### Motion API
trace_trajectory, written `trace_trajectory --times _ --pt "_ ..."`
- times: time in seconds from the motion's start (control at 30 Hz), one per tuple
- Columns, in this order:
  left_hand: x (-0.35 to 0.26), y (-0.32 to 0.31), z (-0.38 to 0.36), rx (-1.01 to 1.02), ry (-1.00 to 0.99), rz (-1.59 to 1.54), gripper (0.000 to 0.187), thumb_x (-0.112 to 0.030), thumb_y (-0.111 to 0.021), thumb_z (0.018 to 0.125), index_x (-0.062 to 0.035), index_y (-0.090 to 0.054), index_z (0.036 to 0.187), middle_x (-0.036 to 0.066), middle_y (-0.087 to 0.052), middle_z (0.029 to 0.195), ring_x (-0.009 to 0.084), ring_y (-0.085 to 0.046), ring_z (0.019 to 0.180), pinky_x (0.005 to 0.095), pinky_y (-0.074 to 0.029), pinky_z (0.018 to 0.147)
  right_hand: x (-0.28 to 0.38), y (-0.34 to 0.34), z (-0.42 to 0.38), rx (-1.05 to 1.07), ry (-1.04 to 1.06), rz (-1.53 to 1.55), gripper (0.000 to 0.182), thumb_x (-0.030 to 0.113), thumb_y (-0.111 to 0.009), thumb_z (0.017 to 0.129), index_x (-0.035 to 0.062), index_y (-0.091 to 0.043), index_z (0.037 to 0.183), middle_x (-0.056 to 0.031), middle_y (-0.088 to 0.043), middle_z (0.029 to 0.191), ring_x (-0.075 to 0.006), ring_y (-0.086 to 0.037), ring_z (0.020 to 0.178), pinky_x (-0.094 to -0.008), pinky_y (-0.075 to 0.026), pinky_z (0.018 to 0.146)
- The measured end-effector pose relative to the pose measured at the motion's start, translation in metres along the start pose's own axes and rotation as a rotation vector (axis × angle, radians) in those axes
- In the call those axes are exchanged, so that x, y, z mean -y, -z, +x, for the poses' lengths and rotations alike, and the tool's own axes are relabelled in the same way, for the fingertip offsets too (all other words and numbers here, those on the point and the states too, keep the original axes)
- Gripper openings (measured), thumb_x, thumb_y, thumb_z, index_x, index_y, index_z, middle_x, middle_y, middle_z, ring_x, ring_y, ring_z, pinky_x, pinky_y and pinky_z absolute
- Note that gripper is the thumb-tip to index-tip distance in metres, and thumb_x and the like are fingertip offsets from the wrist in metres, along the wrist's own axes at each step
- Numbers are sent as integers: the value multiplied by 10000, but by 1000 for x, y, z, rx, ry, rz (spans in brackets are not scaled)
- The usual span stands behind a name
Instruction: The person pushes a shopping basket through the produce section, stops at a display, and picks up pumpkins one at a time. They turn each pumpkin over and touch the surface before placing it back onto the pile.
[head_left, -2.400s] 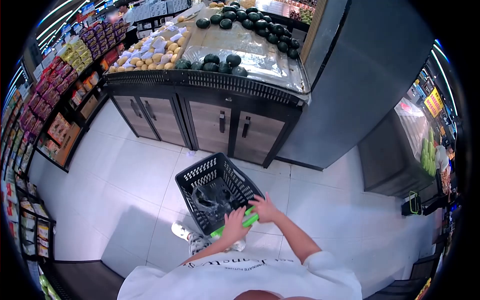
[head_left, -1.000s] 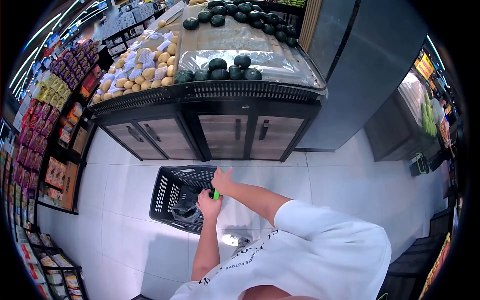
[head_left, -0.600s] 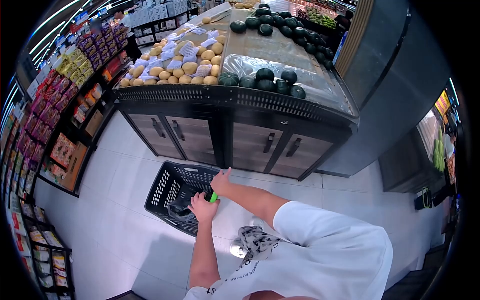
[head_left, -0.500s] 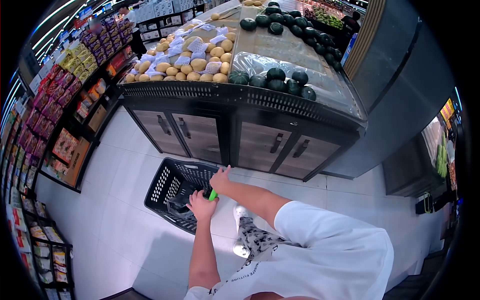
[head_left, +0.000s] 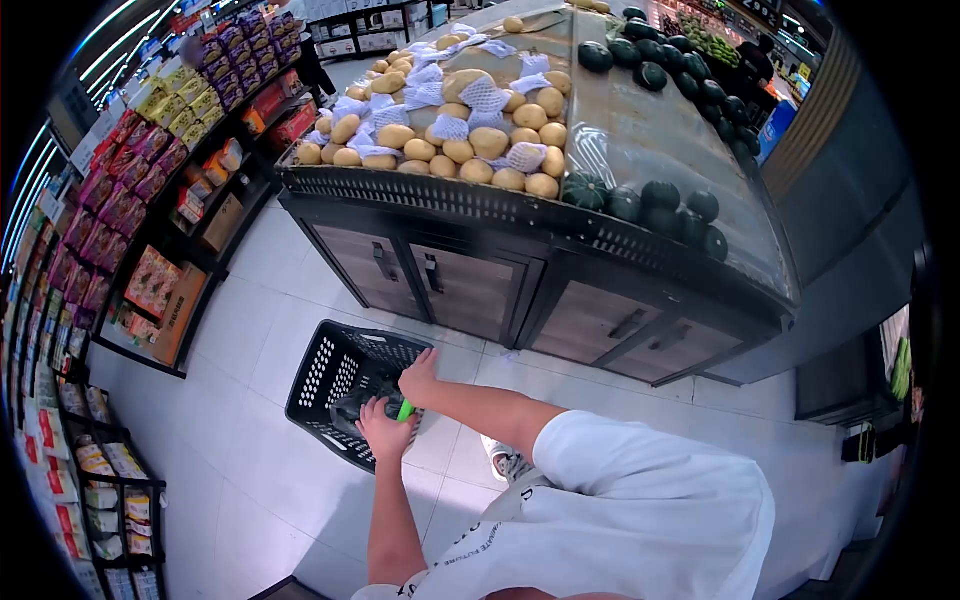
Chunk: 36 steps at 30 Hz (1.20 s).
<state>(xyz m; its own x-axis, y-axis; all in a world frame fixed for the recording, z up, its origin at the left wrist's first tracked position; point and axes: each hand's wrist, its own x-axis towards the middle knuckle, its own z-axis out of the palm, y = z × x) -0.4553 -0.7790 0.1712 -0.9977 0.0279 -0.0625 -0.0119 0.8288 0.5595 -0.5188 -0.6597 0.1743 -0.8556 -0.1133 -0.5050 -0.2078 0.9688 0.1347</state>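
A black shopping basket (head_left: 308, 385) with perforated walls stands in front of me at floor level. Crumpled dark plastic (head_left: 348, 408) lies inside it, its contents hidden. Across the basket's near side runs a bright green handle (head_left: 405, 411), of which a short piece shows between my hands. My left hand (head_left: 385, 430) rests over the nearer end, fingers curled round it. Farther along, my right hand (head_left: 420, 378) closes on the other end, beside the basket's right rim.
Ahead stands a black produce stand (head_left: 430, 195) with cupboard doors, bearing yellowish round produce (head_left: 490, 143), some in white foam nets, and dark green squashes (head_left: 660, 195). Shelves of packaged snacks (head_left: 120, 210) curve along the left. A grey pillar (head_left: 840, 230) rises at right. Pale floor tiles (head_left: 250, 330) surround the basket.
The view has shifted, and the produce stand now appears farther right and larger. My hands stay on the handle, and the basket keeps nearly the same place before me.
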Motion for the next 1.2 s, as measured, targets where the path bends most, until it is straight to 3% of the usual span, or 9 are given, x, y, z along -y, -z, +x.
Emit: trace_trajectory --times 0.1,0.23,0.27,0.4,0.53,0.67,0.77,0.97,1.2 --pt "28 15 38 -22 22 -13 662 -345 -839 521 -87 -623 1091 127 -507 1304 341 -359 1303 569 -204 1087 19 23 47 35 125 -15 353 202 -619 783 28 -687 1083 -234 -639 1098 -597 -432 1151 -771 -255 908" --pt "69 42 83 -76 -30 45 664 -365 -847 515 -96 -625 1081 117 -509 1290 365 -333 1315 565 -154 1110 51 65 92 77 252 -88 318 212 -613 804 69 -698 1075 -167 -655 1114 -474 -544 1109 -762 -276 913" --pt "82 43 96 -101 -32 36 653 -366 -847 513 -103 -632 1070 116 -513 1281 359 -323 1323 568 -132 1117 56 76 103 75 253 -101 306 221 -616 806 97 -703 1073 -123 -659 1125 -396 -582 1095 -740 -314 913" --pt "120 72 153 -28 -15 53 628 -356 -836 512 -117 -654 1063 103 -494 1329 349 -298 1345 585 -121 1120 90 106 161 93 285 -133 296 219 -634 799 133 -705 1073 -90 -659 1128 -323 -600 1092 -690 -404 875" --pt "162 113 209 -5 -10 23 585 -322 -806 503 -123 -676 1037 110 -486 1344 348 -285 1359 589 -103 1126 132 155 213 190 383 -247 356 213 -700 723 116 -703 1066 -95 -660 1112 -318 -609 1070 -660 -448 851" --pt "214 143 266 22 -79 40 592 -322 -803 513 -124 -674 1056 113 -465 1361 332 -274 1369 564 -92 1138 164 179 265 125 376 -107 400 243 -716 685 69 -691 1044 -131 -657 1075 -328 -617 1042 -654 -446 867" --pt "266 163 308 -29 -196 36 598 -326 -822 499 -121 -656 1036 99 -478 1331 352 -287 1357 596 -118 1118 199 209 294 108 342 -87 400 245 -700 687 72 -690 1047 -129 -655 1074 -323 -619 1037 -659 -446 864" --pt "335 214 403 204 -263 54 612 -359 -784 523 -125 -659 1075 105 -447 1374 325 -244 1383 555 -71 1148 256 251 374 244 263 -49 377 250 -668 692 60 -699 1016 -127 -661 1073 -320 -647 977 -643 -454 853" --pt "395 260 520 351 -370 171 644 -395 -772 519 -120 -656 1090 107 -444 1380 316 -238 1388 561 -60 1145 299 289 474 320 299 147 397 204 -599 695 16 -676 1037 -169 -651 1075 -352 -617 1032 -722 -349 913"
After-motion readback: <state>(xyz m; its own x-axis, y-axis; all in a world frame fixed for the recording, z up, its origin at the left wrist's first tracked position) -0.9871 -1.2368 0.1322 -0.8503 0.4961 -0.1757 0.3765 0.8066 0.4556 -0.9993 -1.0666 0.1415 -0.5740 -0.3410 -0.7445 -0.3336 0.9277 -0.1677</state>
